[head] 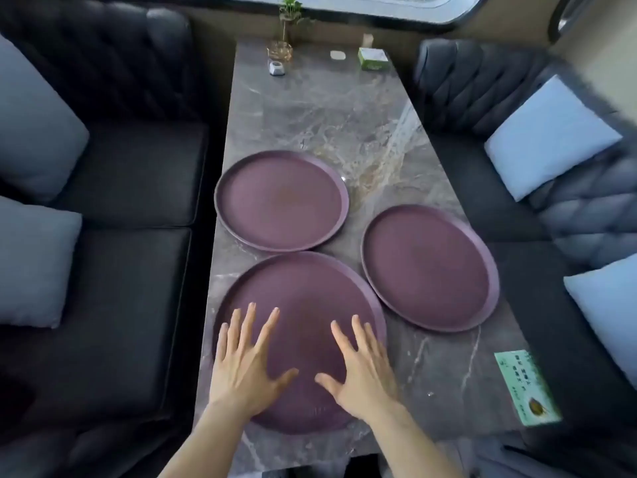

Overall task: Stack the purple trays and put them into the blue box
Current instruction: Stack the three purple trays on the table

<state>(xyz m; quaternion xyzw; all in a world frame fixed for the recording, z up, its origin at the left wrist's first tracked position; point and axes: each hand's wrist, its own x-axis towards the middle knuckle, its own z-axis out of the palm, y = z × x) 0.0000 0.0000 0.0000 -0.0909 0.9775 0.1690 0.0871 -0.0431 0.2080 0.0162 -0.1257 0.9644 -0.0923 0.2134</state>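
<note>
- Purple, round and shallow-rimmed, the nearest tray (303, 288) is lying empty on the marble-patterned worktop (344, 115), under both hands.
- Left hand (246, 367) and right hand (362, 370) are hovering or resting flat over it, fingers spread wide, grip holding nothing.
- Far tray (281, 200) is nearly touching it; right tray (429, 267) is sitting just beside, both empty.
- Green card (525, 388) is lying at the worktop's right edge.
</note>
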